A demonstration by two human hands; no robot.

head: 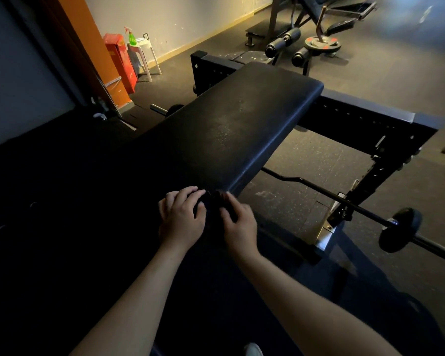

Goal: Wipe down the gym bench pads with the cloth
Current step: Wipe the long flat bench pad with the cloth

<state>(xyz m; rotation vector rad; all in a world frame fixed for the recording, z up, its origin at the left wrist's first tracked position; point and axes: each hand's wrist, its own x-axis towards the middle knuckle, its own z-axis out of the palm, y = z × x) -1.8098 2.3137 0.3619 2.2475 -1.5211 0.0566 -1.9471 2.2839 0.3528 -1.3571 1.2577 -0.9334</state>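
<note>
Cloth: dark cloth (212,202), bunched between both hands at the near end of the bench pad; in this dim light it is hard to tell from the black upholstery
Left hand: left hand (182,217) has its fingers curled over the bundle's left side, gripping it
Right hand: right hand (238,223) has bent fingers, the tips pinching the bundle's right edge
Pad: bench pad (237,119), black, its long axis running away from the hands, up and to the right
Relation: the whole pad lies ahead of the fingers; both hands are equally near, the right just beside the near corner
Step, as judged: gathering the cloth; a stroke would go forward along that axis
Surroundings: barbell (357,204) low on the right; spray bottle (132,38) on a white stool (143,56) by the far wall
</note>
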